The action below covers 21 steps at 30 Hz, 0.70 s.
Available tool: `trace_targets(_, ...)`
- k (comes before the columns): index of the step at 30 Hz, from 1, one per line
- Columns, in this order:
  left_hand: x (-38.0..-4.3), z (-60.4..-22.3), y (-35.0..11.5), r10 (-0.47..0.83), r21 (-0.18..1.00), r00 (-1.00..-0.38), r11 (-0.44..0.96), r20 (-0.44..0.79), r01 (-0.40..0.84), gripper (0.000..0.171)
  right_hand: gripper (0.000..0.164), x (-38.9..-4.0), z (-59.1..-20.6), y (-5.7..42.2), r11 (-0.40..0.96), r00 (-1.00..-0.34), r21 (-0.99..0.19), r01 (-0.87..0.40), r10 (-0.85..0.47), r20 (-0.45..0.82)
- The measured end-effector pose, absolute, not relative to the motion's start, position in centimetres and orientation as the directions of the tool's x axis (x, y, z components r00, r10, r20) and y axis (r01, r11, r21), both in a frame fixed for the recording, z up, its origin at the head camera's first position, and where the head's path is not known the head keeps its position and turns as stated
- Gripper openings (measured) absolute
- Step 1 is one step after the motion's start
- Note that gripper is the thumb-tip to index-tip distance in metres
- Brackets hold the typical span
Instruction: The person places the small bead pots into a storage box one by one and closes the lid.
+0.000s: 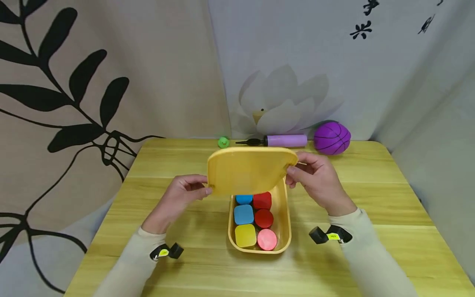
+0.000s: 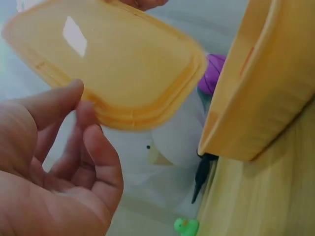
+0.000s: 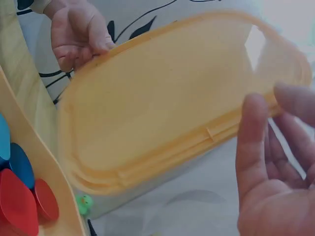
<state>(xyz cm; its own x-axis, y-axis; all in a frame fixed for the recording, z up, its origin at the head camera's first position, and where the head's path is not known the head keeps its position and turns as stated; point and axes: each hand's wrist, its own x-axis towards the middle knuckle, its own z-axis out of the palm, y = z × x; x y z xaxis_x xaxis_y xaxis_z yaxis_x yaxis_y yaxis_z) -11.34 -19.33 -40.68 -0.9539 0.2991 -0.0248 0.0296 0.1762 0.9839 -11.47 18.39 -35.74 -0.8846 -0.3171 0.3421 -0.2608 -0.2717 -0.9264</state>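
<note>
A translucent yellow lid (image 1: 248,171) is held up, tilted, above the far end of a yellow plastic box (image 1: 285,231). My left hand (image 1: 182,194) pinches the lid's left edge between thumb and fingers. At the opposite edge, my right hand (image 1: 315,179) grips it the same way. Inside the box lie a yellow block (image 1: 245,236), a pink round block (image 1: 267,239), a light blue block (image 1: 243,215) and red blocks (image 1: 264,218). The lid hides the box's far end. In the right wrist view, the lid (image 3: 162,98) spans between both hands.
Along the table's back edge lie a green toy duck (image 1: 223,142), a purple hand pump (image 1: 286,140) with a black nozzle, and a purple ball (image 1: 332,138). A patterned curtain (image 1: 167,74) hangs right behind the wooden table (image 1: 178,264).
</note>
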Motion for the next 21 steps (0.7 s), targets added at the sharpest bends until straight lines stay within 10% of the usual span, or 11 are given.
trace_targets(21,-14.0,-41.6,-16.4,0.269,1.000,-0.963,-0.030,0.011,0.003,0.041,0.041,-8.3,-40.3,21.3,-0.185,-0.820,-0.943,-0.276,-0.467,0.331)
